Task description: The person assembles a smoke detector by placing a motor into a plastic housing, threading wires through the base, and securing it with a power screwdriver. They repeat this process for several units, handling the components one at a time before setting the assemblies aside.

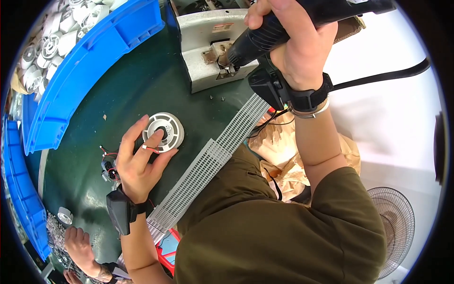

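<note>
My left hand [138, 166] grips a round white plastic housing [177, 128] against the green table, with the fingers over its rim and one fingertip at its central hole. A short red wire with a small white connector [145, 147] lies by those fingers. Up at the right, my right hand [302, 49] is wrapped around a black electric screwdriver [257, 43]. The driver's nose points down at the outlet of a pale metal screw feeder [201, 78]; whether its bit touches a screw cannot be made out.
Blue bins [97, 57] with white plastic parts [49, 46] curve along the left. A small motor with wires [109, 171] lies beside my left wrist. Loose screws [217, 98] sit before the feeder. A white perforated strip [203, 163] edges the table. Another person's hand [79, 246] works lower left.
</note>
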`<action>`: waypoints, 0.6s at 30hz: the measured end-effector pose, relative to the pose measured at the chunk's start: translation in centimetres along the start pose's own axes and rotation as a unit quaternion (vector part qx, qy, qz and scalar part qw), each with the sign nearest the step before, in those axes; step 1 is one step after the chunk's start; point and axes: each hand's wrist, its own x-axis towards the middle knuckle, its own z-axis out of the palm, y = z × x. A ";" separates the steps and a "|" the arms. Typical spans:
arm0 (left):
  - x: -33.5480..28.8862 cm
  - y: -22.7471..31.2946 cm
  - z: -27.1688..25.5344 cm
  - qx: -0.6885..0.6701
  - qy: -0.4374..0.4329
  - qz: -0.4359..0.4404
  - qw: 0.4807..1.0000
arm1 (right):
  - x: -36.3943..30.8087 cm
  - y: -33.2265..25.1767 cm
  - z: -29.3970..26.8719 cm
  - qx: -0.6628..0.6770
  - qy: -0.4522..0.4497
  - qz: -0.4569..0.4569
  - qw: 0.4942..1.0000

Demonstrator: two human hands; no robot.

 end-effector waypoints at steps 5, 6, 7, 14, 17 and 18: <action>-0.3 -0.2 0.0 -0.004 0.003 -0.011 1.000 | -1.2 -2.4 3.3 -0.282 0.089 0.125 0.947; -0.2 -0.1 0.0 0.000 0.003 -0.006 1.000 | -1.7 -2.3 3.7 -0.268 0.106 0.121 0.950; -0.2 -0.1 0.0 -0.001 0.003 -0.007 1.000 | -1.9 -2.3 4.0 -0.253 0.124 0.117 0.952; -0.2 -0.2 0.1 -0.008 -0.002 -0.003 1.000 | -1.9 -2.4 3.4 -0.241 0.145 0.117 0.952; -0.2 -0.3 0.1 -0.012 0.000 -0.004 1.000 | -1.7 -2.3 3.3 -0.240 0.135 0.120 0.954; -0.2 -0.2 0.0 -0.008 -0.001 -0.002 1.000 | -1.7 -2.3 3.2 -0.239 0.134 0.123 0.954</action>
